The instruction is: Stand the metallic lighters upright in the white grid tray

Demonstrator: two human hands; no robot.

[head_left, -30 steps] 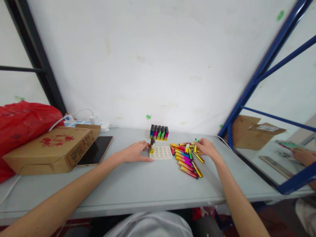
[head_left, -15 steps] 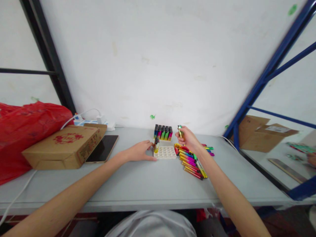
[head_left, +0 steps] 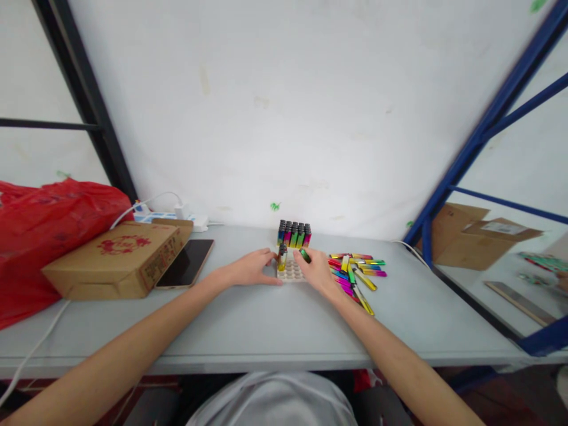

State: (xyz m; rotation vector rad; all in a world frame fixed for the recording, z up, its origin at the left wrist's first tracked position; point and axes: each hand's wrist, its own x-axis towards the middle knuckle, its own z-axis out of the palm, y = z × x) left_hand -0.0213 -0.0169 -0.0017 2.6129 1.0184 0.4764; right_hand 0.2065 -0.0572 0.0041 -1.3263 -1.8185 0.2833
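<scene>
My right hand (head_left: 317,270) is closed on a green lighter (head_left: 305,255), held over the right part of a white tray with round holes (head_left: 289,272). One lighter (head_left: 282,257) stands upright in the tray's back left corner. My left hand (head_left: 251,267) rests flat against the tray's left edge, fingers stretched out. A pile of several colourful lighters (head_left: 357,269) lies on the grey table (head_left: 248,325) just right of my right hand. A block of upright lighters with black tops (head_left: 294,234) stands behind the tray.
A cardboard box (head_left: 118,258) and a phone (head_left: 186,262) lie at the left, with a red plastic bag (head_left: 44,231) beyond. A white power strip (head_left: 177,218) sits by the wall. Blue shelf posts (head_left: 479,136) rise at the right, with cardboard boxes (head_left: 470,231) behind.
My right hand took a green lighter from the pile, lifted it, then brought it left and down over the tray. My left hand stayed at the tray's left edge.
</scene>
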